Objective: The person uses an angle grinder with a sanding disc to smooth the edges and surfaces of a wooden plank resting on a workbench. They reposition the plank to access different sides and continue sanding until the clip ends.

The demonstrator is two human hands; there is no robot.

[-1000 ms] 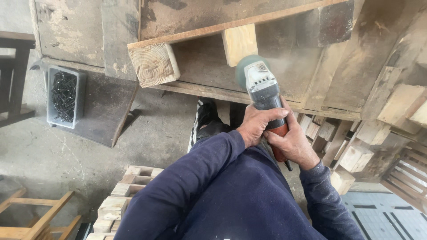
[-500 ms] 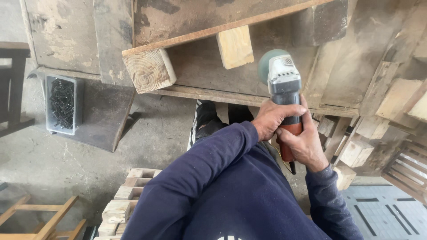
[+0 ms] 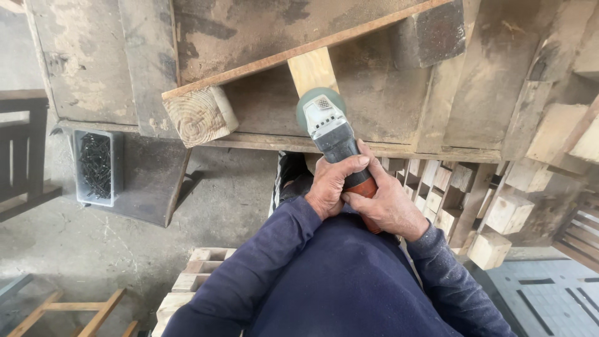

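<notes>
Both hands, left hand [image 3: 334, 182] & right hand [image 3: 388, 206], grip grinder [image 3: 334, 134] under pale block [image 3: 313, 70].

I count one angle grinder [image 3: 334, 134] under my two hands, left hand [image 3: 331, 184] and right hand [image 3: 390, 209]; one pale wooden block [image 3: 312, 70], one round-grained block [image 3: 199, 115], one box of dark screws [image 3: 97, 167].

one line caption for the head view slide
Both hands hold an angle grinder against a pale wood block on a workbench.
</notes>
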